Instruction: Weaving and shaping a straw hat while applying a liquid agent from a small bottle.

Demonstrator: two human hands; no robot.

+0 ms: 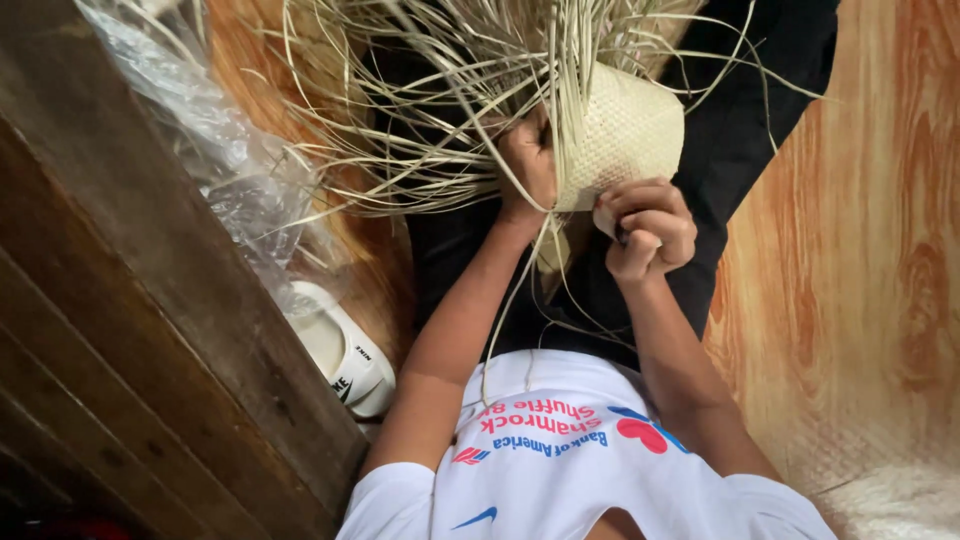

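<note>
1. Here, in the head view, we see a half-woven straw piece (625,135) in the upper middle of the frame, resting over the person's dark-trousered lap (740,150). Its finished, tightly plaited part faces right, and the loose straw strands (400,110) fan out to the upper left, likely kept clear of the working edge.
2. The left hand (528,165) is closed around the gathered strands where they meet the weave; this seems to hold them taut and bunched.
3. The right hand (650,230) sits just below the woven edge, its fingers curled together and pinched on a small pale bit, apparently a strand end or the weave's rim. We cannot tell which.
4. A white sandal (345,360) lies on the orange wood-grain floor (850,260), left of the person's forearm and beside crumpled clear plastic (220,160) in the upper left.
5. Dark wooden boards (130,330) fill the lower left.
6. Hidden or unclear: the left hand's fingertips are buried in straw, the weave's far side is turned away, the strands run off the top edge, and the pale patch at lower right is too blurred to name.
</note>
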